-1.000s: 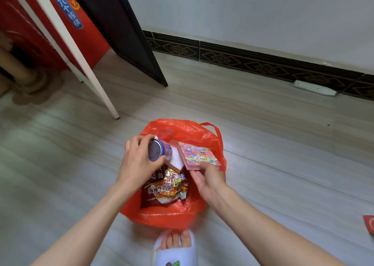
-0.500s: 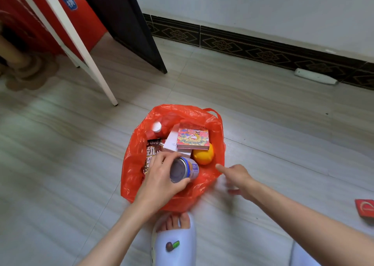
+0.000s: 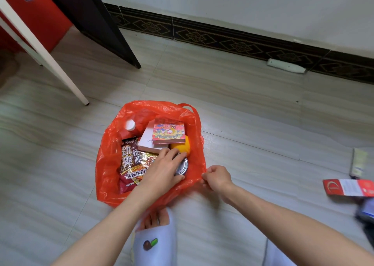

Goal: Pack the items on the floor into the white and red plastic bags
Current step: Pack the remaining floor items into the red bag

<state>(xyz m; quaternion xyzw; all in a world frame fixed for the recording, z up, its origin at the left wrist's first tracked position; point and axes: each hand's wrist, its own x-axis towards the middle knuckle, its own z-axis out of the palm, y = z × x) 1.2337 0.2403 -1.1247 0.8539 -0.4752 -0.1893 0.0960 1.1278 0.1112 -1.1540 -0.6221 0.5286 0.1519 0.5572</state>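
The red plastic bag (image 3: pixel 109 164) lies open on the tiled floor (image 3: pixel 242 108), in front of the person's slipper (image 3: pixel 155 243). Inside it, the left hand (image 3: pixel 162 172) reaches down and its fingers curl around a metal can (image 3: pixel 182 165), which sits near the right wall of the bag. The right hand (image 3: pixel 217 177) is outside the bag and pinches the bag's right edge between thumb and fingers. In the bag there is also a dark red noodle packet (image 3: pixel 131 164) lying flat on the left, a bottle with a white cap (image 3: pixel 130 124) at the far left, a white box (image 3: pixel 148 141) with a colourful flat box (image 3: pixel 169 131) resting on top of it, and a yellow-orange round thing (image 3: pixel 182 145) just beside the can, partly hidden under the boxes. On the floor well apart to the right lie a red and white carton (image 3: pixel 348 187) and a pale tube (image 3: pixel 358 161). A blurred blue thing (image 3: pixel 366 211) is at the right border; I cannot tell what it is.
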